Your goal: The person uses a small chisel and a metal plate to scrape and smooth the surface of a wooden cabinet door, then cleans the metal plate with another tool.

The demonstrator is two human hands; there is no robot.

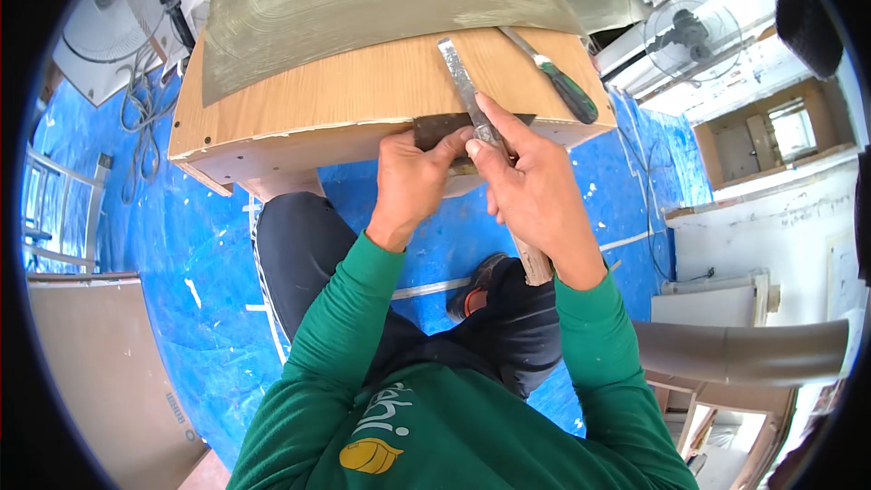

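My right hand (535,181) is closed around a chisel (461,77) with a long flat metal blade and a worn wooden handle. Its blade points up and away over the front edge of a wooden box (299,86), and the handle's end comes out below my palm. My left hand (408,172) pinches a dark flat piece (433,131) at that edge, thumb close against the chisel. The piece's lower part is hidden behind my fingers. On the box top, right of the chisel, lies a hand tool (567,89) with a grey shaft and a green-and-black handle.
A large grey-brown sheet (381,4) with smears covers the far part of the box top. Blue sheeting (204,218) covers the floor, with cables (141,132) at the left. Fans (694,32) stand at both sides; a brown roll (744,351) lies at right.
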